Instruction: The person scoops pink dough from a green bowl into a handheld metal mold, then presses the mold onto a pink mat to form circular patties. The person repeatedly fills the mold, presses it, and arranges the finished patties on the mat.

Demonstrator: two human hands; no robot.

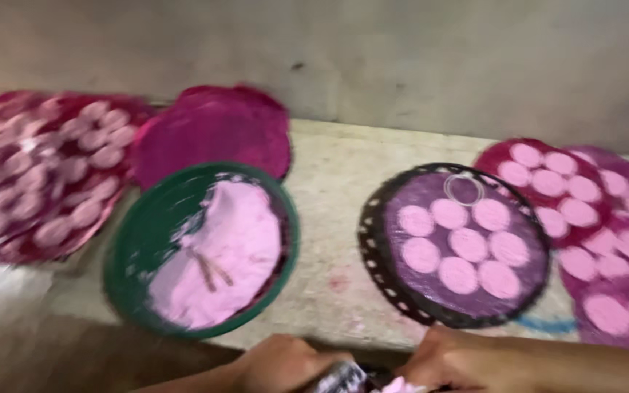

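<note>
My left hand (284, 362) and my right hand (451, 361) are together at the bottom edge, fingers curled around a small dark and pink thing (362, 380) between them; blur hides what it is. Just beyond them stands a green round basket (134, 240) holding a mass of pink paste (221, 251) with thin sticks in it. To its right a dark round tray (377, 255) lined with purple carries several flat pink discs (467, 244) and a thin metal ring (464, 189).
A magenta round mat (212, 131) lies behind the basket. Trays of pink discs sit at the far left (45, 171) and far right (591, 218). All rest on a pale concrete ledge (336, 189) below a grey wall.
</note>
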